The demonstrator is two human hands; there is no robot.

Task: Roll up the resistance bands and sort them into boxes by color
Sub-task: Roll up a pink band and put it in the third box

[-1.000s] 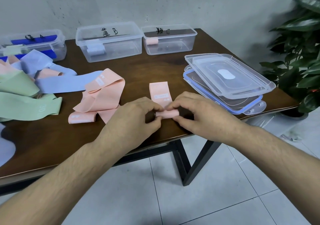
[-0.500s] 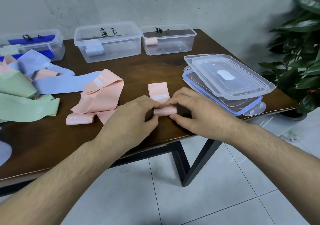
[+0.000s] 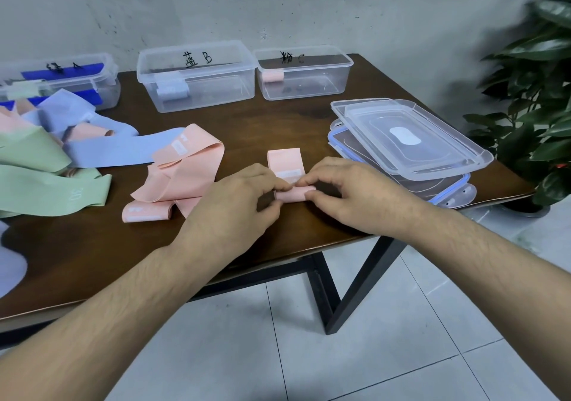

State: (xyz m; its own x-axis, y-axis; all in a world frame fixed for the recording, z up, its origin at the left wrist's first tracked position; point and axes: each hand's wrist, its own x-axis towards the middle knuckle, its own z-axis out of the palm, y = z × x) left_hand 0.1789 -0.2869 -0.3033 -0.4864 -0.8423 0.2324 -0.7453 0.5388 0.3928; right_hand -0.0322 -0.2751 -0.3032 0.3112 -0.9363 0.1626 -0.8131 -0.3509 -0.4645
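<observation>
- We pinch the small roll [image 3: 293,193] at the near end of the pink band [image 3: 285,162] with both hands: left hand [image 3: 234,202] on its left end, right hand [image 3: 355,196] on its right, fingertips and thumbs curled round it.
- The flat tail lies on the table [image 3: 278,128], pointing away from us.
- If one side loosens, we judge the stretchy roll may spring open or wind crooked.
- Both forearms reach in from the near edge, wrists low.
- The pink box [image 3: 304,73] stands well beyond, already holding one roll.
</observation>
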